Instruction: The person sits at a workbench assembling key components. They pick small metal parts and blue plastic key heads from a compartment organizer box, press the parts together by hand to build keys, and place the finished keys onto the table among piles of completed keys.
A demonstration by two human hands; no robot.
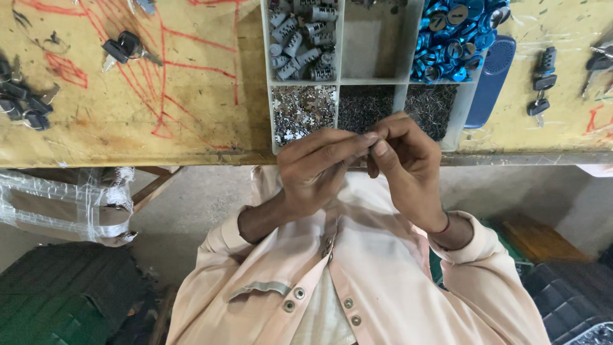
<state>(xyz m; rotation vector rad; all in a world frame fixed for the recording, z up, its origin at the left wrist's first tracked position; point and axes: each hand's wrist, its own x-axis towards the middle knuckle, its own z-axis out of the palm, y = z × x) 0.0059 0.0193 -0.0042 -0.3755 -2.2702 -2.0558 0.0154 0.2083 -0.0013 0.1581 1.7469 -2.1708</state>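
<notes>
Small part (pixel 369 145) pinched between both hands' fingers (pixel 348 144).

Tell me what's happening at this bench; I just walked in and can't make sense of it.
A person holds both hands together at the table edge, the left hand and right hand pinching something too small to identify. Just beyond sits a divided tray holding silver lock cylinders, blue round caps and tiny metal bits. Black-headed keys lie on the yellow table.

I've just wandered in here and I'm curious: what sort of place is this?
Probably a small lock-assembly workshop: a divided parts tray holds metal lock cylinders and blue keyhole caps, and keys lie on the worn yellow bench.
</notes>
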